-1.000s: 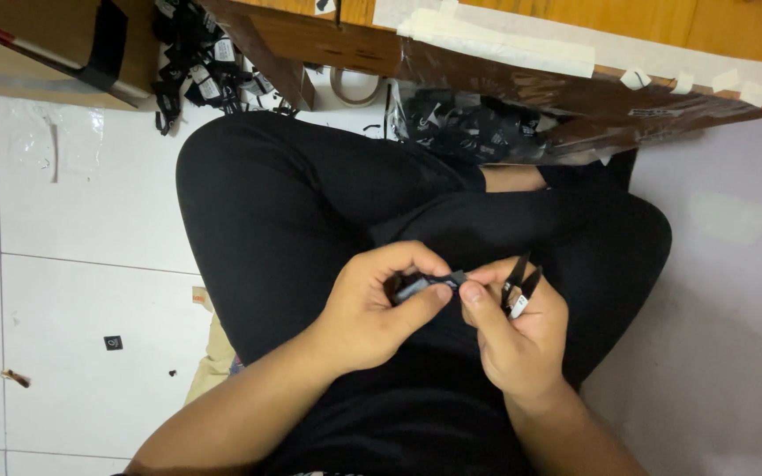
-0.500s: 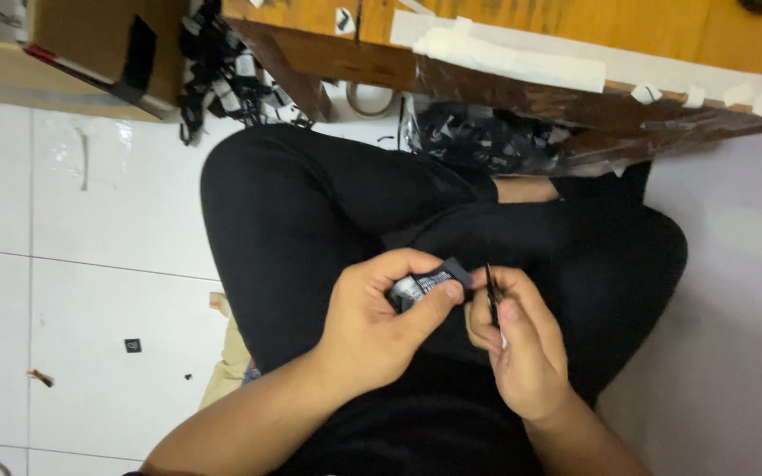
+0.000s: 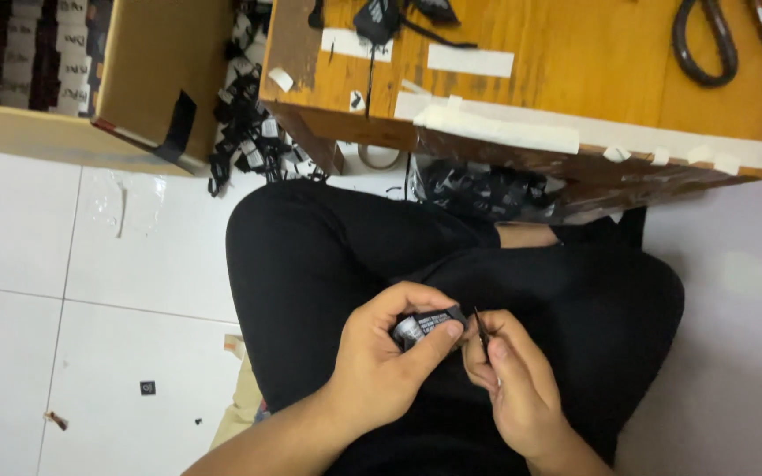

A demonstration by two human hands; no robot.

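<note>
Small black label piece (image 3: 428, 323) is pinched between thumb and fingers (image 3: 416, 304) of the left hand (image 3: 390, 366), held over the lap. Just right of it, a thin dark pointed tool (image 3: 481, 330) is gripped narrowly by the right hand (image 3: 509, 388), tip touching or nearly touching the piece. A slip of the tip could prick the left thumb. Beyond the fingers: cardboard box (image 3: 147, 79), black label heap (image 3: 244, 123), wooden tabletop (image 3: 575, 70) with tape strips. Nothing is seen between the hands.

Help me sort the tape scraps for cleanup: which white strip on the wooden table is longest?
The strip along the front edge of the wooden table; it outstretches the shorter pieces stuck farther back.
</note>
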